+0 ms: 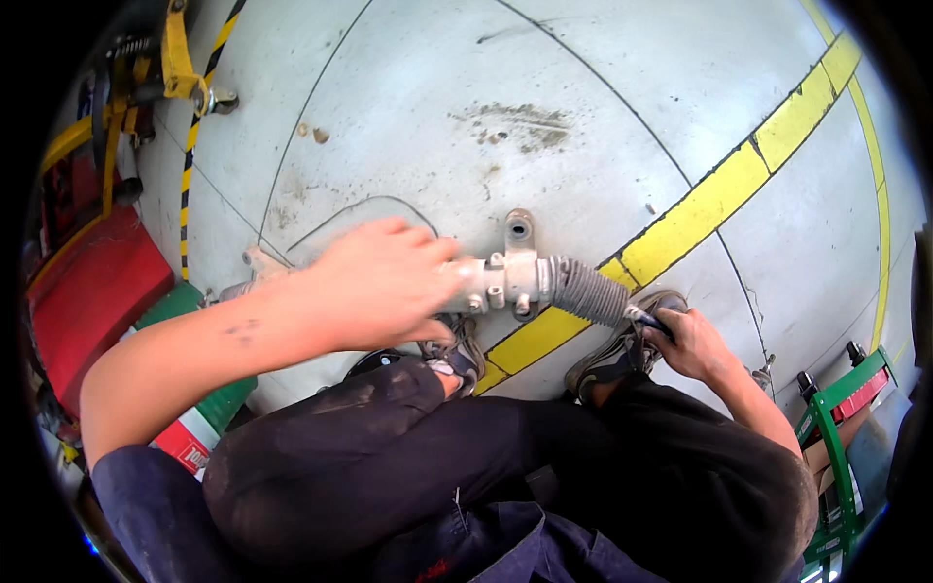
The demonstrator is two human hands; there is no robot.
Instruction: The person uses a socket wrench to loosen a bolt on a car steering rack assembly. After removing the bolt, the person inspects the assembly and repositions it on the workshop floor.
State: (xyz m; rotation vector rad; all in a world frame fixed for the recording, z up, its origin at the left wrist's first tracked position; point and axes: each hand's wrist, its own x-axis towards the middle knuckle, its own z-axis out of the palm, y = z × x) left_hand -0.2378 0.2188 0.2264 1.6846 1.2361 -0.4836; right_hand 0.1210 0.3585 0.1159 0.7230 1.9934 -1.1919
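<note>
A grey steering rack (525, 277) lies across in front of me, low over the floor, with a mounting eye standing up near its middle. At its right end is a ribbed rubber boot (588, 290), and a dark tie rod (653, 323) comes out of that boot. My right hand (692, 342) is closed around this tie rod. Over the rack's left half is my left hand (394, 282), blurred by motion and covering part of the housing. Its thumb is apart from the fingers, but whether it grips the rack cannot be made out. Another bracket (262, 262) shows beyond my left forearm.
My shoes (627, 355) are close under the rack. A yellow floor stripe (700, 219) runs diagonally past it. At left are a red panel (97, 296), yellow wheeled equipment (180, 58) and a green-and-red container (199, 389). A green metal frame (841, 418) stands at right.
</note>
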